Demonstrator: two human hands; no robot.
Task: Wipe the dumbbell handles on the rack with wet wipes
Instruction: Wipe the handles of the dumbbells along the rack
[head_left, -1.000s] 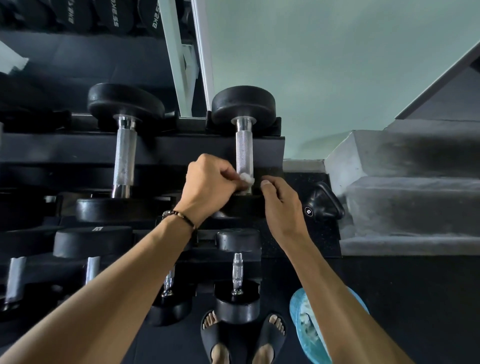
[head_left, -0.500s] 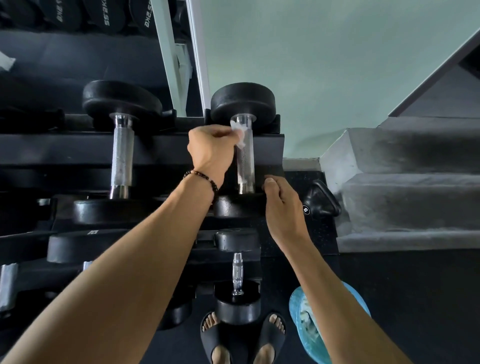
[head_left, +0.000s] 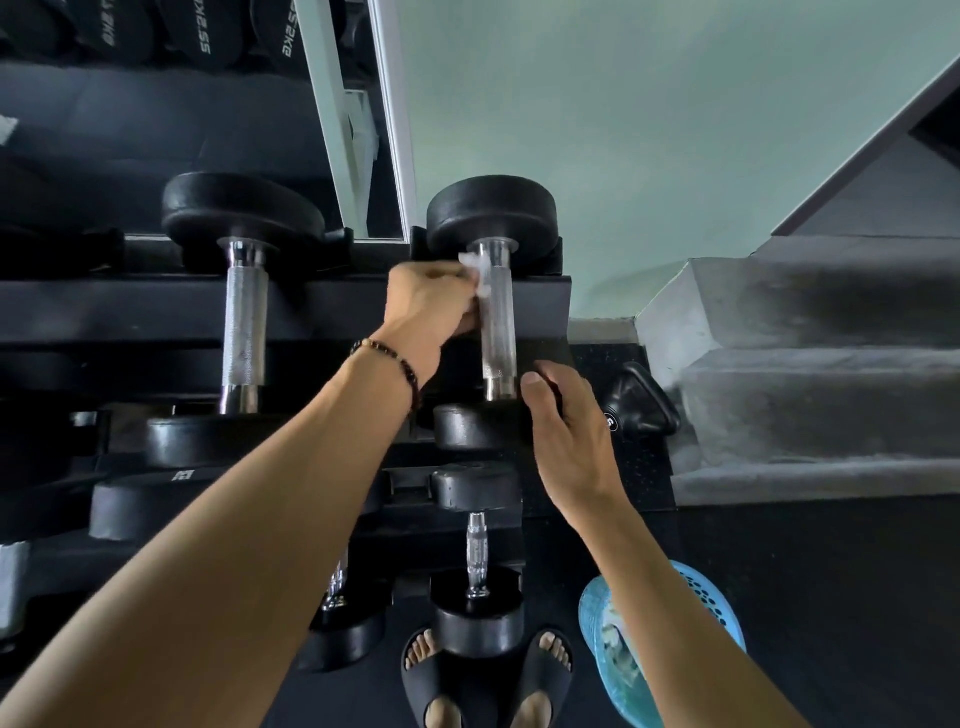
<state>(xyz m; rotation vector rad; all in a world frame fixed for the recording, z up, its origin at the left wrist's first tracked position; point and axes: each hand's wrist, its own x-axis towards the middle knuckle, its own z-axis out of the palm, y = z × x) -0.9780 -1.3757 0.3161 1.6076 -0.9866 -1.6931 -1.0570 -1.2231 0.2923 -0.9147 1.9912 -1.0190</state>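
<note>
A black dumbbell with a knurled silver handle lies on the top tier of the rack, at its right end. My left hand pinches a white wet wipe against the far end of that handle, just below the far black head. My right hand grips the near head of the same dumbbell, thumb up beside the handle's near end. A second dumbbell with a silver handle lies to the left on the same tier.
Smaller dumbbells sit on the lower tier above my sandalled feet. A blue perforated basket stands on the floor to the right. A kettlebell rests beside concrete steps. A mirror frame rises behind the rack.
My left hand slid the wipe along the handle from its near end up to the far end. My right hand stayed on the near head.
</note>
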